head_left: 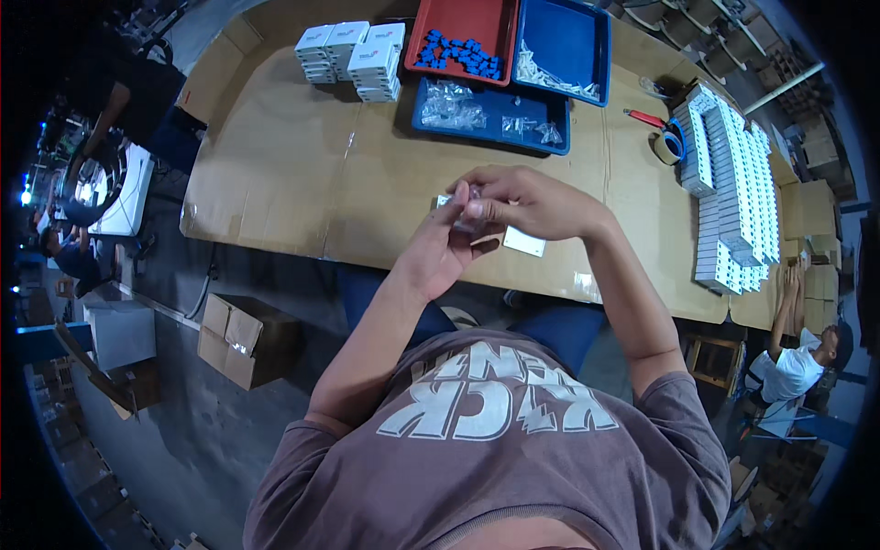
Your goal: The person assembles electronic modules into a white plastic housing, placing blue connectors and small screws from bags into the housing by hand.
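Observation:
My left hand point(438, 247) and my right hand point(536, 203) meet over the near middle of the table. Between their closed fingers is a small clear plastic bag point(475, 218), mostly hidden by the fingers, so its contents cannot be made out. Just below my right hand a flat white piece point(524, 242) lies on the cardboard-covered table point(385, 192). Beyond the hands, a shallow blue tray point(500, 142) contains several small clear bags point(451, 106).
Behind stand a red tray point(467, 16) of blue parts and a blue tray point(564, 37) of white pieces. White boxes point(374, 57) are stacked far left, and rows of white boxes point(733, 183) at right. A red-handled cutter point(646, 118) lies near tape rolls point(671, 145). People work on both sides.

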Tool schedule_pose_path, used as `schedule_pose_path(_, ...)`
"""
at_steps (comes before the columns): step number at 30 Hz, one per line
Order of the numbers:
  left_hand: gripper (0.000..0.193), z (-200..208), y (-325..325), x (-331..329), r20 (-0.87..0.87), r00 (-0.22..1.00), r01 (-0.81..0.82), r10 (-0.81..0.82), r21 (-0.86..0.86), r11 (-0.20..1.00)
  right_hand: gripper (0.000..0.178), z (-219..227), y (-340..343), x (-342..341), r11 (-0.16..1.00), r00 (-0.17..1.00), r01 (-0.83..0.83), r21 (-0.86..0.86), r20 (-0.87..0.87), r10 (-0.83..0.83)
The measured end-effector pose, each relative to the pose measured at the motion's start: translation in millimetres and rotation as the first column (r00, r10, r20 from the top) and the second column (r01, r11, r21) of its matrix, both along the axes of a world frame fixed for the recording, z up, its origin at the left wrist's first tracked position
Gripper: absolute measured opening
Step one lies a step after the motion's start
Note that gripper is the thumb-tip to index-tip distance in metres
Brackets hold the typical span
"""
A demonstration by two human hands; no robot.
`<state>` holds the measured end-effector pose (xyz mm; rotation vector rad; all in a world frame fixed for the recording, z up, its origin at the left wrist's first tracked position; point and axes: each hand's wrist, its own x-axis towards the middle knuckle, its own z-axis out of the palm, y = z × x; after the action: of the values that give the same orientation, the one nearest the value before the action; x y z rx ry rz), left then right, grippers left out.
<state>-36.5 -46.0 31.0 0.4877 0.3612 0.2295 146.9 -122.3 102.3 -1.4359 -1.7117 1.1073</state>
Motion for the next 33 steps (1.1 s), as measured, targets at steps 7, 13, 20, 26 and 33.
schedule_pose_path(7, 0.045, -35, -4, 0, 0.017, 0.996, 0.090, -0.089, -0.041, 0.995, 0.043, -12, -10, 20, 0.993, 0.990, 0.112, -0.047, -0.076, -0.115)
schedule_pose_path(13, 0.054, -52, -5, -5, -0.071, 0.988, 0.132, -0.136, -0.066, 0.989, 0.028, -80, 11, 127, 0.833, 0.824, 0.542, 0.114, 0.126, -0.553)
schedule_pose_path(20, 0.056, -60, -4, -5, -0.112, 0.990, 0.063, -0.080, -0.145, 0.987, 0.021, -154, 72, 271, 0.532, 0.413, 0.780, 0.330, 0.368, -0.833)
schedule_pose_path(26, 0.051, -67, 8, 3, -0.140, 0.988, 0.046, -0.067, -0.153, 0.987, 0.016, -177, 122, 302, 0.603, 0.284, 0.716, 0.352, 0.641, -0.713)
schedule_pose_path(33, 0.047, -70, 20, 8, -0.133, 0.990, 0.017, -0.043, -0.186, 0.982, 0.017, -184, 151, 298, 0.627, 0.127, 0.659, 0.415, 0.761, -0.636)
